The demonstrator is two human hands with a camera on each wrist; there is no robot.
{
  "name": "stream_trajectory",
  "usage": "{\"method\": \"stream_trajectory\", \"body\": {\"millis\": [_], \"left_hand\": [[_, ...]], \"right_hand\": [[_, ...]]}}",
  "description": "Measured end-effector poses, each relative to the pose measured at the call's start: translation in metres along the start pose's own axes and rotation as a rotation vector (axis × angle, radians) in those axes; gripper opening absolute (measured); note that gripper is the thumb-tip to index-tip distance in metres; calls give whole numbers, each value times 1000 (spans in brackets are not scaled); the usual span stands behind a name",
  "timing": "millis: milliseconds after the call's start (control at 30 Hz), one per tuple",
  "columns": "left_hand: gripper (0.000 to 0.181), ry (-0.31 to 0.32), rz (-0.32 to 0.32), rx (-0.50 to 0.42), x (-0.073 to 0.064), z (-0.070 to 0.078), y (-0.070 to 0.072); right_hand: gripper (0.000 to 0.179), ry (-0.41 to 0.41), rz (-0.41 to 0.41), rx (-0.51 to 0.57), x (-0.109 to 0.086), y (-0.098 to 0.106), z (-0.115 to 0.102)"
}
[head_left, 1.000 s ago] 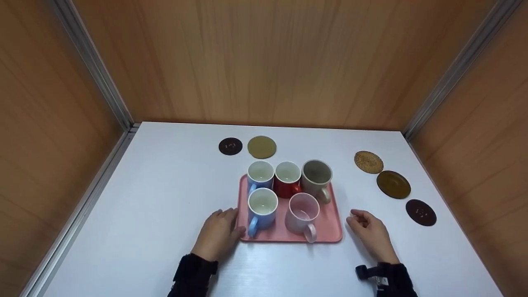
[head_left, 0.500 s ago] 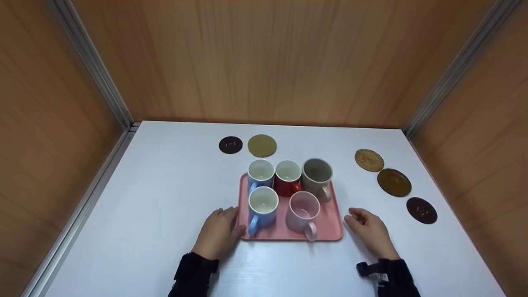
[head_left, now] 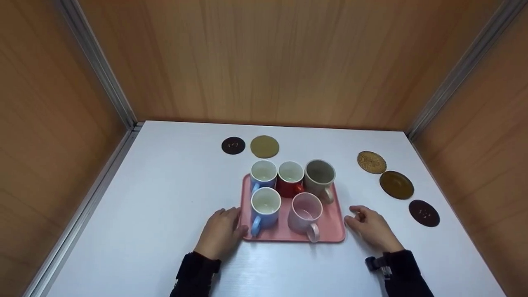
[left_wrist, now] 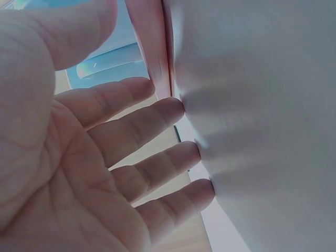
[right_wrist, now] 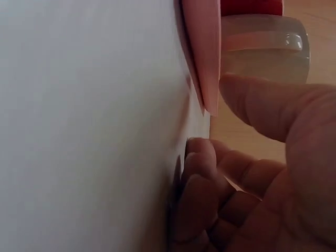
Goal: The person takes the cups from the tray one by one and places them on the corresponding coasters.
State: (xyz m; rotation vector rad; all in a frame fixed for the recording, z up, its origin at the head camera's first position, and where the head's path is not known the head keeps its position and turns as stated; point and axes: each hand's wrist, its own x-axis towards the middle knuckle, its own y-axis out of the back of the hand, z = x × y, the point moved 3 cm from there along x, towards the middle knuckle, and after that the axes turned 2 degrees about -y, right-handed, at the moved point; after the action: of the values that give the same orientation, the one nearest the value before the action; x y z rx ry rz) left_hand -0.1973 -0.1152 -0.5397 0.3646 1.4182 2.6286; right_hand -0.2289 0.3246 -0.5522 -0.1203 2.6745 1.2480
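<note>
A pink tray [head_left: 284, 236] lies on the white table with several mugs standing upright on it. Along its back are a blue mug [head_left: 263, 180], a red mug [head_left: 287, 189] and a grey-beige mug [head_left: 317, 187]. Another blue mug [head_left: 266, 218] and a pale pink mug [head_left: 303, 220] stand in front. At the tray's left edge, my left hand [head_left: 220, 233] has its thumb by the front corner; the left wrist view shows spread fingers with fingertips [left_wrist: 205, 191] at the tabletop. Just right of the tray, my right hand [head_left: 373, 229] rests with loosely bent fingers, thumb tip close to the rim.
A dark coaster [head_left: 233, 145] and an olive coaster [head_left: 265, 147] lie behind the tray. To the right lie a woven-looking coaster [head_left: 372, 162], a brown round coaster [head_left: 397, 185] and a dark coaster [head_left: 424, 213]. Wooden panels [head_left: 264, 62] enclose the back and sides.
My right thumb has come slightly closer to the tray's right edge, and the right wrist has swung a little outward. The left hand, tray and mugs stay in place; the head view shifts slightly.
</note>
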Motion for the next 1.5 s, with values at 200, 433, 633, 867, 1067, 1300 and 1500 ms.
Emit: {"method": "stream_trajectory", "body": {"millis": [200, 433, 633, 867, 1067, 1300, 1500], "left_hand": [[50, 11, -14, 3, 2, -1, -1], [50, 30, -18, -13, 3, -2, -1], [52, 26, -16, -17, 1, -3, -1], [54, 43, -26, -22, 1, -3, -1], [49, -8, 15, 1, 0, -2, -1], [47, -12, 30, 11, -1, -2, 0], [48, 28, -1, -16, 0, -2, -1]], "right_hand": [[64, 24, -90, -48, 12, 16, -4], [70, 31, -124, -189, 45, 40, 4], [85, 9, -152, -319, 71, 47, 4], [92, 19, -74, -517, 92, 56, -10], [97, -1, -61, -531, 104, 59, -17], [92, -15, -124, -525, 121, 65, -19], [80, 9, -160, -511, 131, 66, -24]]}}
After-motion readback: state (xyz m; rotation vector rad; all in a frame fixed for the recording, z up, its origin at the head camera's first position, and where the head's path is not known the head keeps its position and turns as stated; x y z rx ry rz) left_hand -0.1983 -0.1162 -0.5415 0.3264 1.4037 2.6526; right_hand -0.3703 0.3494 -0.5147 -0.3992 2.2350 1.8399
